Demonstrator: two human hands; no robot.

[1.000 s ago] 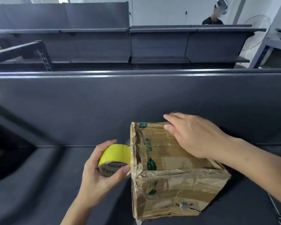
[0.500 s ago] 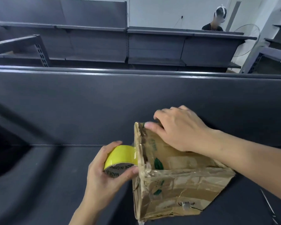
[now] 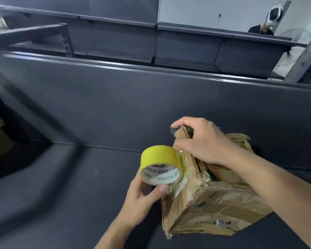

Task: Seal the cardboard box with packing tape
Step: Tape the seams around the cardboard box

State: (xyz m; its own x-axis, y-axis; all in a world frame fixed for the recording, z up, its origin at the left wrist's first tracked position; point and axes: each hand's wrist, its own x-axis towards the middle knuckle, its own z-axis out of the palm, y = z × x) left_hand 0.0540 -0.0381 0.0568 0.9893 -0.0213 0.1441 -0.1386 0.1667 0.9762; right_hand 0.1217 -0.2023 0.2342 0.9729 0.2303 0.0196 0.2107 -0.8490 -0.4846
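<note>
Box (image 3: 214, 207): tilted on shelf (image 3: 79, 186), at 3 o'clock of roll.
Roll (image 3: 160, 159): touching the box's left edge, open core facing 6 o'clock.
Left hand (image 3: 142, 200): grips roll from below, thumb on rim.
Right hand (image 3: 203, 141): at 1 o'clock of roll, fingers curled on the box's top corner.
Next pull (judged): along the left edge toward 1 o'clock; right hand is nearer the anchor.

Dark grey counter (image 3: 61, 194) with an upright back panel (image 3: 115, 105) — behind it grey shelving (image 3: 124, 33), a fan (image 3: 294, 35), a person (image 3: 269, 20).
</note>
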